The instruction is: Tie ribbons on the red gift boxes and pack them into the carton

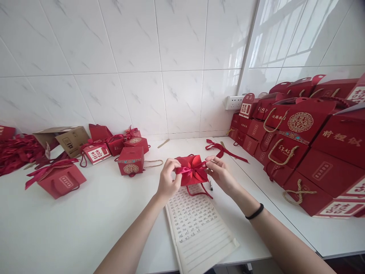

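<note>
A small red gift box (196, 179) with petal-like top flaps stands in front of me, at the far end of an open lined notebook (205, 247) with handwriting. A red satin ribbon (186, 169) runs across the top of the box. My left hand (169, 179) pinches the ribbon at the left side, and my right hand (219, 171) pinches it at the right. A twisted red cord handle (201, 194) hangs at the front of the box over the page. Part of a pen (211, 184) shows beside the box, under my right hand.
Stacked red gift boxes (308, 152) fill the right side. Several small red boxes (131, 161) and an open cardboard box (71, 140) stand at left, near a ribbon heap (23, 152). A loose red ribbon (225, 150) lies behind my right hand. A socket strip (234, 102) is on the wall.
</note>
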Demonstrator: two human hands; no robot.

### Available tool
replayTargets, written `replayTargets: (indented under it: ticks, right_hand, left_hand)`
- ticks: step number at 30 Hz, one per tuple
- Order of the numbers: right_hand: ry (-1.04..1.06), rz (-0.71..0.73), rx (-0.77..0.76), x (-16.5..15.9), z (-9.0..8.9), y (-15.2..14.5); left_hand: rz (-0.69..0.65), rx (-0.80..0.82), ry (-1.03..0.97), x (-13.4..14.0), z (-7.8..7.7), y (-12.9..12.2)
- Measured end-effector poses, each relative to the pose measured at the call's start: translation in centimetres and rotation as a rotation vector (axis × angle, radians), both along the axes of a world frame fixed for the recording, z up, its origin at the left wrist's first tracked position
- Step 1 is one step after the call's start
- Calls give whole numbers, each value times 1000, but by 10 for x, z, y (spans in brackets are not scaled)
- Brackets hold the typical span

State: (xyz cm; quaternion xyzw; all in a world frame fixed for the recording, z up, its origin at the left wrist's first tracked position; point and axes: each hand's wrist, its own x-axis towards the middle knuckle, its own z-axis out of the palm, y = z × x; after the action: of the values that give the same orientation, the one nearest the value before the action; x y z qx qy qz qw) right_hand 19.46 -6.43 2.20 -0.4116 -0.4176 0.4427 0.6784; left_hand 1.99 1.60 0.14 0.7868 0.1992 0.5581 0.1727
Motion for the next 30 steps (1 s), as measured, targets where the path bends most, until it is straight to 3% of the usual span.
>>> replayTargets:
  ticks: [5,12,20,30]
  right_hand:
    - [138,135,-48,5,0,0]
    - [182,148,-67,5,2,1]
    - [169,160,-58,7,-1,2]
    - [270,146,-122,6,0,4]
  left_hand:
    - [-149,-94,40,-1,6,-4]
    - [-248,-195,67,-5,10,-4]
    - [-169,-342,-48,0,11,-4]
    - [-139,-316,-95,-1,5,-2]
